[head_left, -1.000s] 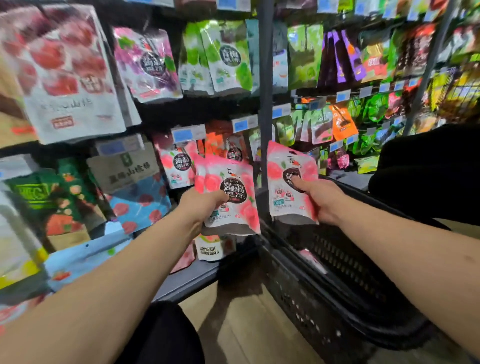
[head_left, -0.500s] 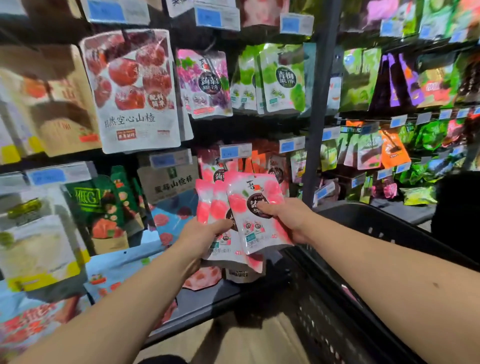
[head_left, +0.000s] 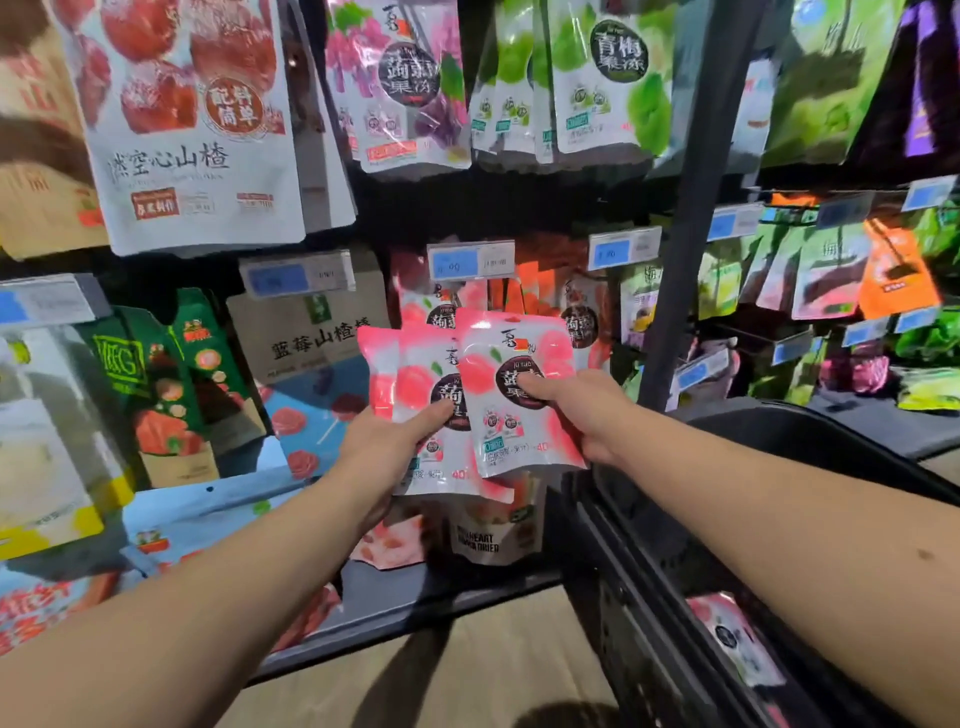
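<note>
1. Presently, the display rack (head_left: 519, 208) fills the view. Its upright post (head_left: 691, 260) splits it, and the work sits just left of that post, in front of the lower peg row and above the front edge of the bottom shelf (head_left: 415, 608).
2. The black basket (head_left: 810, 441) stands at the right end of that shelf, under the right forearm. A spare pouch (head_left: 727, 639) lies inside it, against the near wall.
3. The left hand (head_left: 384, 452) grips a stack of pink pouches (head_left: 415, 374), thumb across the front face and fingers curled behind. At least two pouches show; the exact count cannot be told.
4. The right hand (head_left: 582, 415) pinches a single pink pouch (head_left: 519, 343), thumb pressed on its dark round label and fingers hidden behind. This pouch overlaps the right side of the stack; contact between them cannot be confirmed.
5. Hung pouches (head_left: 421, 312) of the same kind sit behind, below a price tag (head_left: 470, 260).
6. Probable faults:
   - The glossy film may slide out of the thumb pinch, so the single pouch would drop onto the bottom shelf or into the gap beside the basket.
   - A loosened left grip may let the stack fan out and shed its rear pouch.
   - Raising either load carelessly may catch the price tag or knock the hung pouches off their peg.
</note>
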